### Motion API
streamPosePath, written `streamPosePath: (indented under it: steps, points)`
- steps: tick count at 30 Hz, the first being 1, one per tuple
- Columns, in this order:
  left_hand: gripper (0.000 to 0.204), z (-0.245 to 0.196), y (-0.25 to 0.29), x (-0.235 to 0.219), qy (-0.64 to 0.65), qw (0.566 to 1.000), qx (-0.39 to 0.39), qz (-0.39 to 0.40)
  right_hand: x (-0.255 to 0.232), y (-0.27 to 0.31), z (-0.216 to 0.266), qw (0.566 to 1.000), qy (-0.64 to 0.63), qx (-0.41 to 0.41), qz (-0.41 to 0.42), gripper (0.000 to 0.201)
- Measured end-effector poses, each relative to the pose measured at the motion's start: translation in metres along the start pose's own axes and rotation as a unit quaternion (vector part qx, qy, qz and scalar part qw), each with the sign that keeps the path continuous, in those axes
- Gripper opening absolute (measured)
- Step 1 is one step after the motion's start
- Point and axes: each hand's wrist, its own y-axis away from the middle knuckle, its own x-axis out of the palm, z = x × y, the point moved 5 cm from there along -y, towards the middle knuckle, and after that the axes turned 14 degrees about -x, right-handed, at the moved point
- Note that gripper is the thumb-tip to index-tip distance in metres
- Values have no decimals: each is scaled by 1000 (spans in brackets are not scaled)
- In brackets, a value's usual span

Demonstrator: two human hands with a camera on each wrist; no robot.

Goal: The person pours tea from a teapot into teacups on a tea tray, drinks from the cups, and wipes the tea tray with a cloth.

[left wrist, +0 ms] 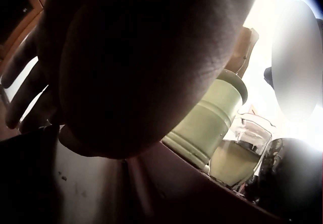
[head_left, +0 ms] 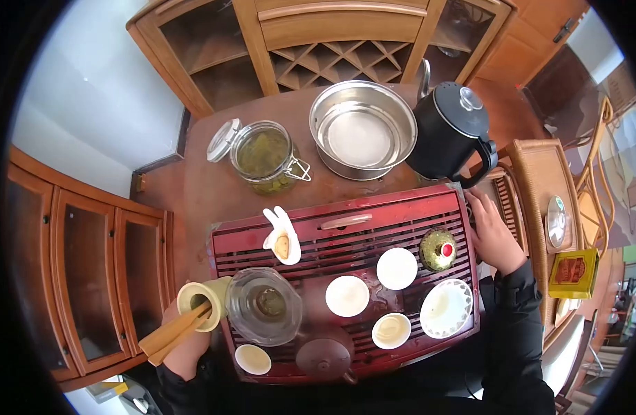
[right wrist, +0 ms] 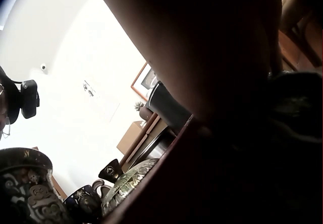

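The red tray [head_left: 415,205] sits between the left hand [head_left: 185,354], fingers loose and empty-looking at its left side, and the right hand [head_left: 496,232], whose grip at its right side I can't tell, so keeping both ends even should stop its cups [head_left: 347,296] sliding.

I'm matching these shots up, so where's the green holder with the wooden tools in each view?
Head: green holder, lower left.
Left wrist: green holder, right of centre, tilted.
Right wrist: not visible.
Shared landmark: the dark red tray, its edge running diagonally in both wrist views.
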Motion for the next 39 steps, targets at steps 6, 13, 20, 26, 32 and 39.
streamPosePath:
  steps: [6, 13, 20, 26, 32, 39]
  points:
    - [28, -5, 5, 1, -120, 989, -33, 80, 0, 15, 0, 1000, -18, 0, 14, 57]
    - [23, -11, 8, 4, -188, 981, 39, 15, 12, 13, -18, 998, -41, 13, -54, 58]
    - [25, 4, 3, 12, -174, 982, 69, 18, 13, 8, -37, 988, -79, 63, -118, 56]
    - [23, 9, -1, 14, -200, 979, 4, 39, 17, 19, -62, 983, -72, 119, -120, 52]
    - [20, 19, -5, 16, -205, 977, -1, 64, 10, 29, -76, 979, -52, 159, -115, 46]
    - [23, 8, 0, 12, -220, 975, -1, 38, -12, 40, -85, 958, -22, 231, -168, 49]
